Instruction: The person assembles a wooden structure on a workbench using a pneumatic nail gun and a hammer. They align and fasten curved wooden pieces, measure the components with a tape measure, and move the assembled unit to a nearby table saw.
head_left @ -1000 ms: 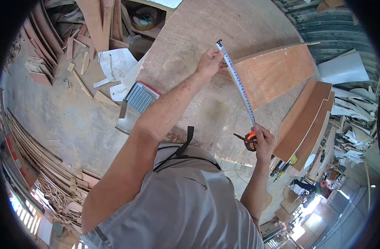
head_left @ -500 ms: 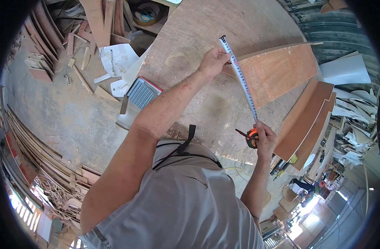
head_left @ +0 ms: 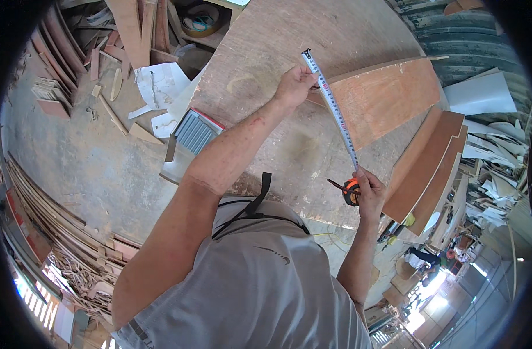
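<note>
A tape measure stretches between my two hands, its white blade [head_left: 339,116] running at a slant above the wooden table. My left hand [head_left: 297,86] pinches the blade a little short of its hooked end. Closed round the orange and black case [head_left: 351,191] is my right hand [head_left: 370,191], nearer my body. A thin dark stick, perhaps a pencil, juts out beside the case; I cannot make out its kind. Just right of the blade lies a curved plywood piece [head_left: 388,99], with a narrow raised strip along its far edge.
The worn table top [head_left: 295,148] spreads beneath my hands. Brown boards [head_left: 423,168] stand along its right side. A grey slatted box [head_left: 197,132] sits by my left forearm. Wood offcuts and long strips [head_left: 45,198] lie on the floor to the left. Another person [head_left: 424,259] is far off at lower right.
The view has shifted slightly, so the table and both hands sit a little farther left. My grip on the blade and the case looks the same.
</note>
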Tool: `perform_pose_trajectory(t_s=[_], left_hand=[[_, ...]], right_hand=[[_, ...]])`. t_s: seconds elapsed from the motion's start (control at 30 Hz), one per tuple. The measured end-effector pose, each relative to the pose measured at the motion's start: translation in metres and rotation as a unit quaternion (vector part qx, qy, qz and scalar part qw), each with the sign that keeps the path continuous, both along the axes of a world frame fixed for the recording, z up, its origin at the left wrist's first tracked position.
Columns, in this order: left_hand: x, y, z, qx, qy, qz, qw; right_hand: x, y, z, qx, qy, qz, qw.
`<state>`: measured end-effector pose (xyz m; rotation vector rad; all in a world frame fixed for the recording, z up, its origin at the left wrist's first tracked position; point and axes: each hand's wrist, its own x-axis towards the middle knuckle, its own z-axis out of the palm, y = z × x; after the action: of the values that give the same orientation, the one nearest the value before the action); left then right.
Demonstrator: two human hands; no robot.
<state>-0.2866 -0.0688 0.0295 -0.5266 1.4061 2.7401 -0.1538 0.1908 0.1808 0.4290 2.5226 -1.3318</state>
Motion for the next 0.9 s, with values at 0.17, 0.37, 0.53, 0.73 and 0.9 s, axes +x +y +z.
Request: perform_pose_trajectory(t_s=[0.17, 0.37, 0.53, 0.73, 0.9], left_hand=[[-0.004, 0.000, -0.011, 0.036, 0.012, 0.008, 0.999], [0.000, -0.005, 0.003, 0.006, -0.014, -0.009, 1.000], [0.001, -0.006, 0.007, 0.014, -0.015, -0.004, 1.000], [0.003, -0.006, 0.009, 0.024, -0.015, -0.006, 1.000], [0.005, -0.006, 0.009, 0.019, -0.016, -0.024, 0.999]], right_hand=[[-0.002, 0.001, -0.003, 0.032, 0.011, 0.009, 0.999], [-0.003, 0.000, -0.002, 0.031, 0.014, 0.009, 0.999], [-0.004, 0.000, 0.000, 0.017, -0.001, -0.003, 1.000], [-0.004, -0.001, 0.000, 0.045, -0.004, 0.000, 0.999], [0.001, -0.003, 0.002, 0.052, 0.011, 0.006, 0.999]])
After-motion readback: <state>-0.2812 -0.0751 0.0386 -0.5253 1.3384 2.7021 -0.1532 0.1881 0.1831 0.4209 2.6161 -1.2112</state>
